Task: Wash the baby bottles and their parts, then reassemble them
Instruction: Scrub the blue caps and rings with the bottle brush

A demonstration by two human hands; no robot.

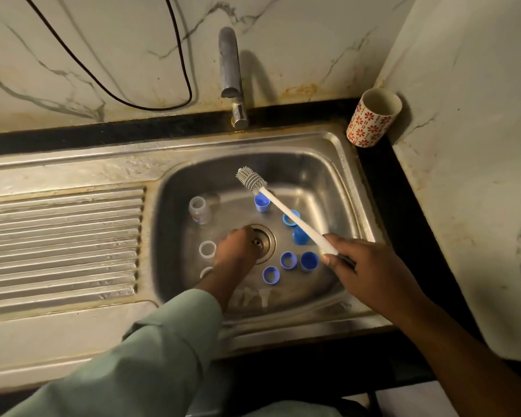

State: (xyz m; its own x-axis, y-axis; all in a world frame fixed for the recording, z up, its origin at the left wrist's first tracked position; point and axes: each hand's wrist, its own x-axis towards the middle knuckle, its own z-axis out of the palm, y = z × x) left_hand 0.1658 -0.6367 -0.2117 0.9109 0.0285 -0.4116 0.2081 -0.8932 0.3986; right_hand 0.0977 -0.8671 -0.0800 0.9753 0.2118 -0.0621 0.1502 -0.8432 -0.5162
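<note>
In the steel sink (340, 188), my right hand (358, 266) grips the white handle of a bottle brush (280, 209), whose grey bristle head points up and to the left above the basin. My left hand (235, 251) reaches down beside the drain (263, 240); its fingers curl downward and what they touch is hidden. A small clear bottle (199, 210) stands at the basin's left. Several blue caps and rings (288, 260) lie around the drain. Clear rings (207, 249) sit left of my left hand, and clear teats (263, 296) lie at the front.
A tap (230, 73) rises behind the sink. A ridged draining board (60, 245) lies to the left. A white cup with red flowers (372, 118) leans in the back right corner against the wall. A black cable (151, 106) hangs on the marble wall.
</note>
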